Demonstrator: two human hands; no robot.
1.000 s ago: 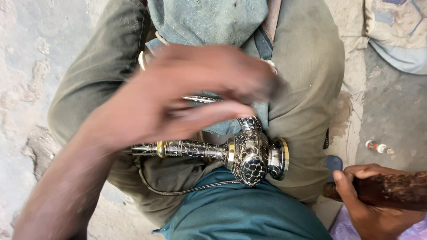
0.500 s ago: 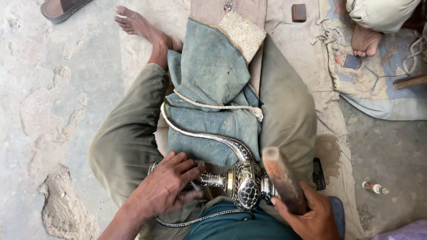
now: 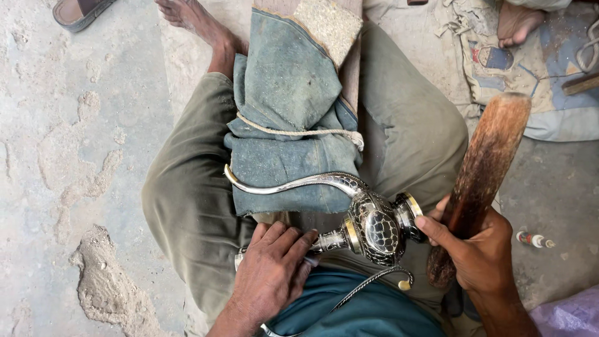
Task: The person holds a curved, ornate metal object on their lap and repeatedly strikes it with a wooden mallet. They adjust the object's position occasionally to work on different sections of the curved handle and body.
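The ornate metal pitcher [image 3: 368,228] lies on its side across the seated person's lap, its round belly just below the lower edge of the folded blue-grey cloth pad [image 3: 293,118] that is tied with cord over the legs. Its long curved spout [image 3: 287,183] sweeps up and left across the pad's lower edge. The left hand [image 3: 271,274] lies flat over the slim neck end, fingers spread and pressing it down rather than closed round it. The right hand [image 3: 480,253] is clenched about the lower part of a worn wooden mallet [image 3: 483,168], which is raised clear of the metal – one finger reaches out and touches the pitcher's banded foot.

As far as can be judged, the piece is close to finished: the belly already carries an even, dark, scale-like hammered pattern, brass-coloured rings sit at neck and foot, and a thin curled handle (partly hidden) hangs below. What is left looks like small truing blows – no dents show.
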